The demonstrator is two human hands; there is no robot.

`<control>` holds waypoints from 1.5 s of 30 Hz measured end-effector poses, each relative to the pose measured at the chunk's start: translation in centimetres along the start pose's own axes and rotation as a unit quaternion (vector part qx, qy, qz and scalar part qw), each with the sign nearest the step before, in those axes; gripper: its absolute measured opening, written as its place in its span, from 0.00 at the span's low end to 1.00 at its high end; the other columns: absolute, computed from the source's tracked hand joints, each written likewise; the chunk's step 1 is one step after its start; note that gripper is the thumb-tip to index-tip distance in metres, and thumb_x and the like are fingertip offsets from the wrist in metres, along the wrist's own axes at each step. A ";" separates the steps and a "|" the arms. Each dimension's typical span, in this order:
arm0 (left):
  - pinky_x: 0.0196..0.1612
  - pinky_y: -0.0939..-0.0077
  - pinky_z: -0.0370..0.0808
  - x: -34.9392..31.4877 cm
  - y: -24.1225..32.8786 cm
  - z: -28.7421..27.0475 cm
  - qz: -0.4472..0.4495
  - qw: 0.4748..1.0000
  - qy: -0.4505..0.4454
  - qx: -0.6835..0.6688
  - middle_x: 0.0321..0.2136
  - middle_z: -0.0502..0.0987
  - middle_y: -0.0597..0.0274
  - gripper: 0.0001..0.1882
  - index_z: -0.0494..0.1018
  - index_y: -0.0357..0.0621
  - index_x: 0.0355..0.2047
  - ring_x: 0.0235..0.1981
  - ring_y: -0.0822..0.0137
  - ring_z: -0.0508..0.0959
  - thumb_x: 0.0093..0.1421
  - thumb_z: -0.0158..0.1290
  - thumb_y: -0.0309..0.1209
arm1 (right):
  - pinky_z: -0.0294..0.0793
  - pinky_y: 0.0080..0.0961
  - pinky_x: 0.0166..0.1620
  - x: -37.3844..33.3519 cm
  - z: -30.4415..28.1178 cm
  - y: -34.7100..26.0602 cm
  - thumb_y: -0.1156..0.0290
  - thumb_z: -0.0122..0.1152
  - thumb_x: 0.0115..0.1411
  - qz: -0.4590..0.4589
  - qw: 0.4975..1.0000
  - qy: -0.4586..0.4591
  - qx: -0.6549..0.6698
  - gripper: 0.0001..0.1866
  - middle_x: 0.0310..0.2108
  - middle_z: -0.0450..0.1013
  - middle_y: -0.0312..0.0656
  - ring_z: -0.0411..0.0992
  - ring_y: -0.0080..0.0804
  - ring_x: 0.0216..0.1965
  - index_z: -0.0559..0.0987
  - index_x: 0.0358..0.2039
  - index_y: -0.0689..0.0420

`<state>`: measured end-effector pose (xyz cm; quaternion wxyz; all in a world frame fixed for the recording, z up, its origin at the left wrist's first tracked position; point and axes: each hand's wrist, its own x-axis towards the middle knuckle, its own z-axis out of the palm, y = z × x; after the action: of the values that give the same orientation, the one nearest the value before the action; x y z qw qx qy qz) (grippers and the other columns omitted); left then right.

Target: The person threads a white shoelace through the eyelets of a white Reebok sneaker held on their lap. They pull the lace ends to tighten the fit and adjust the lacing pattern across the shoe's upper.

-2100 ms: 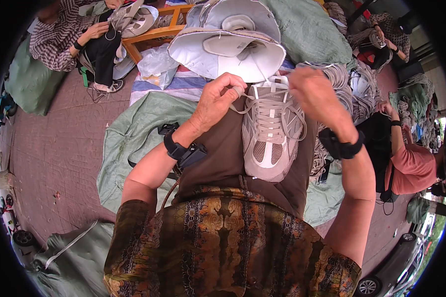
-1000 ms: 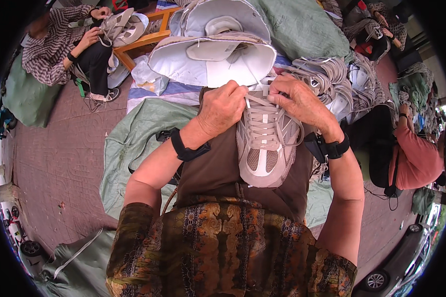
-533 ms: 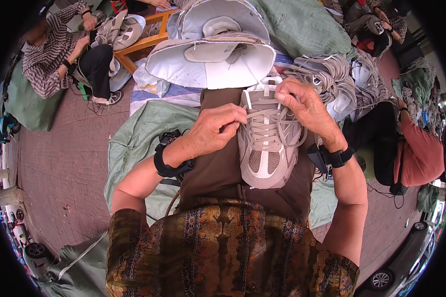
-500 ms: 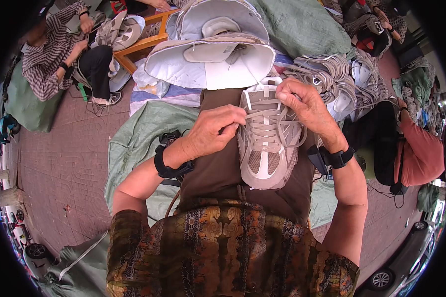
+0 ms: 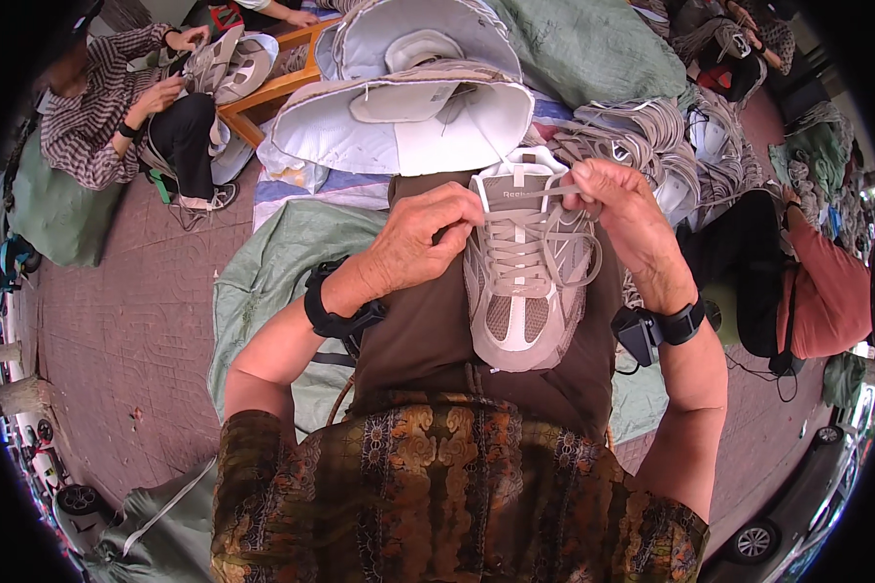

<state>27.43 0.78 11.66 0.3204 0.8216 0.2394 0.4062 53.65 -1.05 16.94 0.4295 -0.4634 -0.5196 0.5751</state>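
Note:
A grey-beige sneaker upper (image 5: 517,316) with white trim lies on my brown-trousered lap, its toe toward me. Flat grey laces (image 5: 517,248) criss-cross its front, and a loose loop bulges out on the right side. My right hand (image 5: 630,209) pinches a stretch of lace between thumb and forefinger, just right of the tongue. That lace runs taut across the tongue from the left. With bent fingers closed, my left hand (image 5: 426,236) grips the left eyelet edge of the upper; its fingertips are partly hidden.
White-lined pieces (image 5: 408,117) stand beyond my knees. Several uppers are heaped (image 5: 642,146) at the far right, beside a green sack (image 5: 588,53). A co-worker in a striped shirt (image 5: 107,107) handles a shoe at the left; another in a salmon top (image 5: 826,282) sits at the right.
My right hand has moved right and slightly down, drawing the lace across the tongue. My left hand has shifted slightly up along the upper's left edge.

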 end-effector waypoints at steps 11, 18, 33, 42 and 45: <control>0.25 0.83 0.72 0.7 -1.4 -0.3 -0.325 0.923 0.030 -0.204 0.22 0.75 0.66 0.08 0.75 0.36 0.29 0.22 0.78 0.74 0.62 0.53 0.29 | 0.67 0.26 0.31 -0.5 -0.2 -1.8 0.79 0.63 0.54 -0.240 0.838 -0.001 -0.489 0.13 0.30 0.70 0.39 0.69 0.32 0.27 0.74 0.40 0.60; 0.25 0.82 0.74 1.7 -1.4 -0.2 -0.293 0.937 -0.069 -0.180 0.20 0.76 0.65 0.12 0.75 0.36 0.23 0.20 0.77 0.74 0.60 0.54 0.31 | 0.67 0.31 0.32 -0.8 0.0 -2.5 0.76 0.59 0.58 -0.266 0.816 -0.079 -0.507 0.05 0.25 0.68 0.41 0.68 0.39 0.27 0.73 0.31 0.63; 0.25 0.81 0.71 2.4 -1.9 -0.5 -0.363 0.888 -0.083 -0.271 0.20 0.75 0.64 0.11 0.76 0.40 0.25 0.21 0.74 0.75 0.60 0.52 0.33 | 0.60 0.19 0.30 1.7 -2.2 1.8 0.59 0.56 0.65 -0.012 0.997 -0.042 0.064 0.19 0.19 0.63 0.30 0.60 0.21 0.22 0.69 0.22 0.56; 0.22 0.78 0.68 1.2 -3.5 -0.5 -0.399 0.800 -0.063 -0.444 0.19 0.73 0.65 0.09 0.75 0.42 0.24 0.18 0.73 0.71 0.61 0.52 0.29 | 0.51 0.18 0.27 1.8 -1.7 1.8 0.56 0.57 0.64 -0.031 0.985 0.022 -0.168 0.23 0.17 0.59 0.26 0.54 0.14 0.22 0.67 0.16 0.53; 0.22 0.78 0.68 1.2 -3.0 -1.1 -0.384 0.801 -0.063 -0.455 0.19 0.72 0.65 0.09 0.74 0.42 0.24 0.19 0.74 0.71 0.61 0.51 0.29 | 0.50 0.18 0.27 1.6 -1.4 1.5 0.54 0.57 0.64 -0.030 0.986 0.021 -0.165 0.23 0.16 0.58 0.26 0.53 0.14 0.22 0.67 0.16 0.53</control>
<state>26.80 3.92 10.65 0.8019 0.4456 0.3023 0.2590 54.72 0.71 15.23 0.3750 -0.5238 -0.6121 0.4586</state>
